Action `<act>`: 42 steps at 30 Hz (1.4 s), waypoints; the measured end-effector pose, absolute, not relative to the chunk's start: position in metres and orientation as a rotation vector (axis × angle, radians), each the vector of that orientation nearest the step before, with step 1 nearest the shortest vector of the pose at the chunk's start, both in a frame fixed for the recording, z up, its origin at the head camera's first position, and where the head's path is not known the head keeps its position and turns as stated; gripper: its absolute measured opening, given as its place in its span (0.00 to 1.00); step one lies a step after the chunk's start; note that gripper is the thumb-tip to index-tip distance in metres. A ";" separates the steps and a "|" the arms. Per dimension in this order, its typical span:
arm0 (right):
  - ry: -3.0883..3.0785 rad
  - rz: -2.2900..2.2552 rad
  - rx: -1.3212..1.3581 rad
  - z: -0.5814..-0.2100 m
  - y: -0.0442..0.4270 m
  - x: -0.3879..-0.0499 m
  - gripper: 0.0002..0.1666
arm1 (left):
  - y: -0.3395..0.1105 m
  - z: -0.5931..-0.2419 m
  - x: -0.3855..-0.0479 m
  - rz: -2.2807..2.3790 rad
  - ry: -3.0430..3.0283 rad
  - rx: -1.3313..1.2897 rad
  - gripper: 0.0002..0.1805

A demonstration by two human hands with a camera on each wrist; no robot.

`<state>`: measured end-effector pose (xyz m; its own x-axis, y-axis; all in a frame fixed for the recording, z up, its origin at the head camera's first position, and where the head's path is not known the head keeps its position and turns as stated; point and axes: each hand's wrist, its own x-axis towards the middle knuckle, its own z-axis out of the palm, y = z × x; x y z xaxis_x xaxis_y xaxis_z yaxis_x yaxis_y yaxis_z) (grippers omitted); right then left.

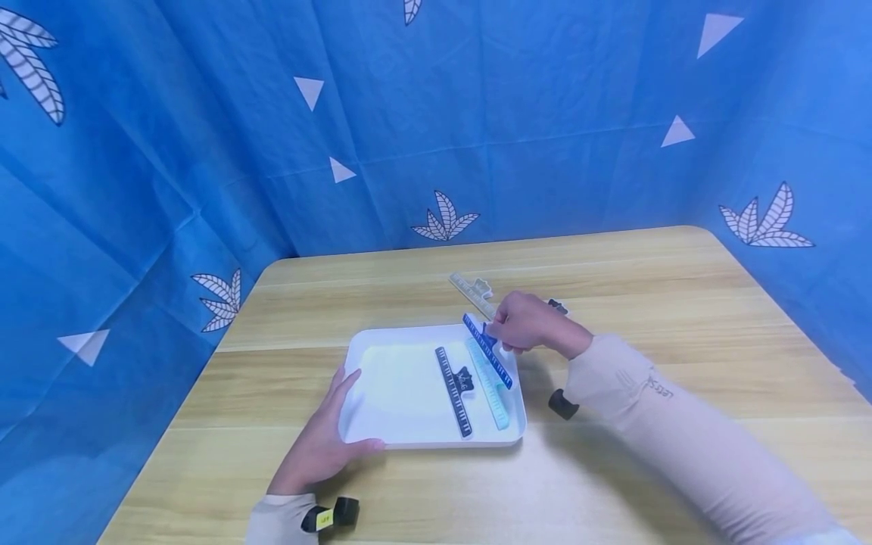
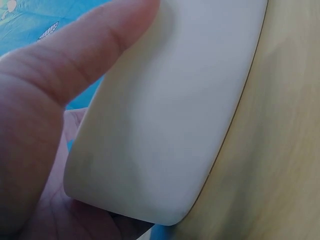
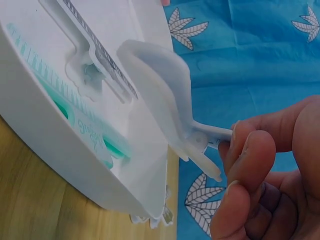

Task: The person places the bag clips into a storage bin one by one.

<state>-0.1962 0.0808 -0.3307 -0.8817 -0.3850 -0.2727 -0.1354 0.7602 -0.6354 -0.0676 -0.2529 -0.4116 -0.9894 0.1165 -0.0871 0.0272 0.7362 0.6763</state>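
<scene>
Blue cloth (image 1: 504, 113) hangs behind; head view, centre, your right hand (image 1: 526, 322) pinches the blue clip (image 1: 487, 351) over the white tray (image 1: 395, 393); left wrist, your left hand (image 2: 42, 95) grips its end; right wrist, best clear the mint clip (image 3: 75, 102) at left.

- White tray (image 1: 391, 386), left hand (image 1: 325, 439) holding its near-left corner
- Blue clip (image 1: 487, 350), slanted over tray's right end, right hand (image 1: 523, 322) pinching it
- Black clip (image 1: 453, 392), mint clip (image 1: 490, 391) lying inside

Room lies over the left half of the white tray (image 1: 391, 386); a black clip (image 1: 452, 390), mint clip (image 1: 495, 401) and the right hand (image 1: 524, 321) obstruct its right
</scene>
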 end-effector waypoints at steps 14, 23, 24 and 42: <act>2.559 -0.878 -0.385 -0.329 0.074 -0.195 0.13 | -0.254 -0.411 -0.068 1.091 2.827 0.135 0.66; 2.560 -0.866 -0.369 -0.328 0.069 -0.195 0.14 | -0.255 -0.411 -0.068 1.112 2.838 0.189 0.64; 2.561 -0.862 -0.365 -0.328 0.069 -0.195 0.14 | -0.255 -0.411 -0.068 1.112 2.837 0.189 0.64; 2.537 -0.868 -0.332 -0.330 0.061 -0.194 0.13 | -0.255 -0.412 -0.068 1.095 2.843 0.183 0.63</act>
